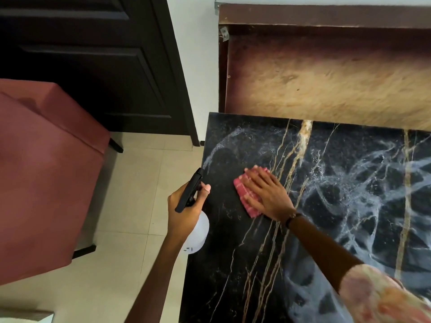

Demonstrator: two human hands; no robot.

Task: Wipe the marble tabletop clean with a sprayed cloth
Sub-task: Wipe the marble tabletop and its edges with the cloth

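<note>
A black marble tabletop (pixel 338 183) with gold and white veins fills the right half of the view. My right hand (pixel 265 192) lies flat, fingers spread, pressing a folded red checked cloth (pixel 247 197) onto the marble near its left edge. My left hand (pixel 184 210) grips a white spray bottle (pixel 198 234) with a black trigger head (pixel 189 190), held just off the table's left edge over the floor, nozzle pointing away from me.
A red upholstered chair (pixel 46 178) stands on the beige tiled floor (pixel 130 206) to the left. A dark panelled door (pixel 93 61) is behind it. A brown wooden board (pixel 326 73) leans against the wall at the table's far edge.
</note>
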